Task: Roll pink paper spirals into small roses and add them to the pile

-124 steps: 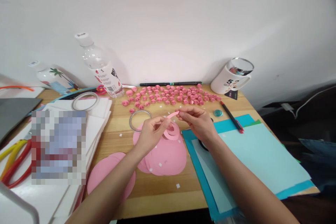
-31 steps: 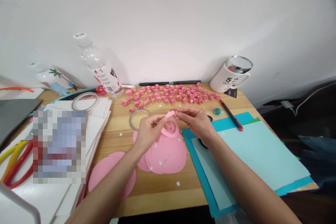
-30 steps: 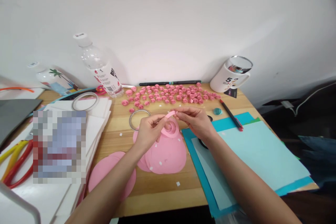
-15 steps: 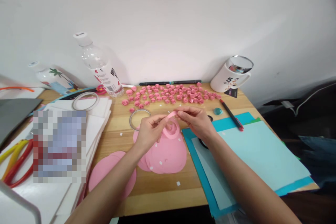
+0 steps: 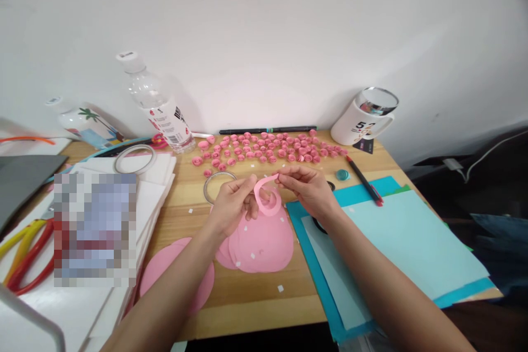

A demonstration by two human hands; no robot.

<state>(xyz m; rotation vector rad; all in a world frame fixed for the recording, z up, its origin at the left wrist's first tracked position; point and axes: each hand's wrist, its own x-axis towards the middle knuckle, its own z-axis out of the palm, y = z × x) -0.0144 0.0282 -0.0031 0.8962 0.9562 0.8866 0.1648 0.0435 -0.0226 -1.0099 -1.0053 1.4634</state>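
Right hand [image 5: 304,190] pinches a curled pink strip [image 5: 269,211] above pink discs [image 5: 264,250]; left hand [image 5: 231,206] beside the strip, grip unclear

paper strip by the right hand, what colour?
The paper strip is plain pink; head view, now.

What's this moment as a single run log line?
right hand: pinching end of curled pink paper strip | left hand: at strip's side, grip unclear | below: pink paper discs | behind: pink paper rolls

Left hand [image 5: 233,204]: fingers loosely curled
Right hand [image 5: 304,187]: thumb, forefinger pinched together
Forearms [image 5: 177,280]: both bare, converging forward
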